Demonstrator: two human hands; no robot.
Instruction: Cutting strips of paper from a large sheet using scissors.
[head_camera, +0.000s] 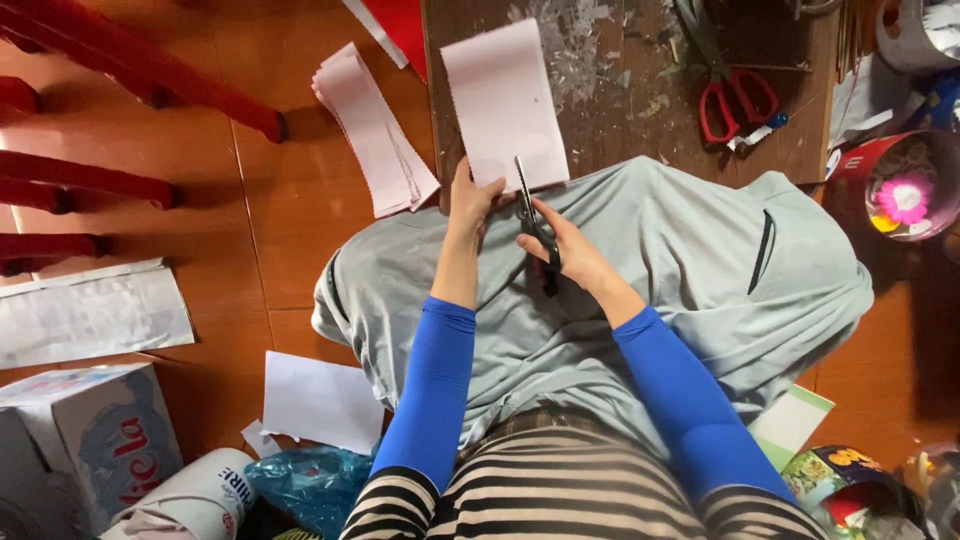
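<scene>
Orange floor w/ dark wooden board (620, 120) at lap edge. Left hand (470, 200) pinches pale pink paper sheet (503, 100) at its near edge; right hand (570, 250) closed round black scissors (533, 225), blades at the sheet's bottom edge. Red scissors (735, 100) lie on board.

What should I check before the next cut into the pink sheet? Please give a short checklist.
1. Left hand holds the pink sheet at its near edge: ok.
2. Right hand grips the black scissors: ok.
3. Blades meet the sheet's near edge: ok.
4. Left fingers apart from the blades: cannot tell, very close.
5. Sheet lies flat on the wooden board: ok.
6. Board free of scraps: not ok.
</scene>
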